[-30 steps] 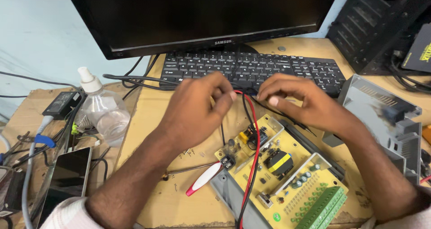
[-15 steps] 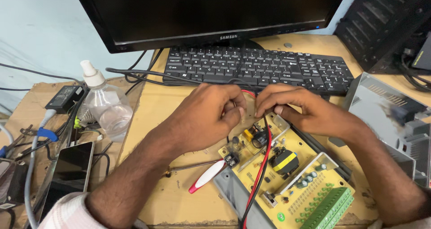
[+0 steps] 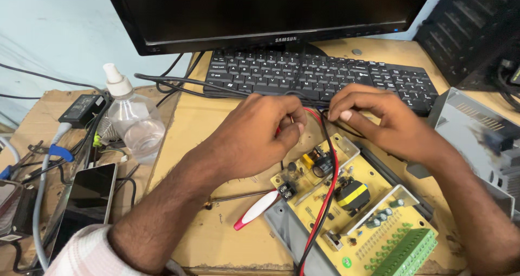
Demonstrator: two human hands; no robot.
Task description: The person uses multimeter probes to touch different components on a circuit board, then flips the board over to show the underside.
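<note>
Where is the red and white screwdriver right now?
In the head view, the screwdriver lies on the desk below the left hand, just left of the yellow circuit board.

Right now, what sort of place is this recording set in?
Probably an electronics repair bench or small workshop desk. A bare yellow circuit board with red and black wires lies by a screwdriver, before a keyboard and monitor.

Far side: my monitor [image 3: 260,10] w/ black keyboard [image 3: 303,73] in front. Left: spray bottle [image 3: 132,119], phone [image 3: 89,197], charger [image 3: 81,109]. Near me, screwdriver [image 3: 257,210]; metal box [image 3: 482,140] right.
</note>
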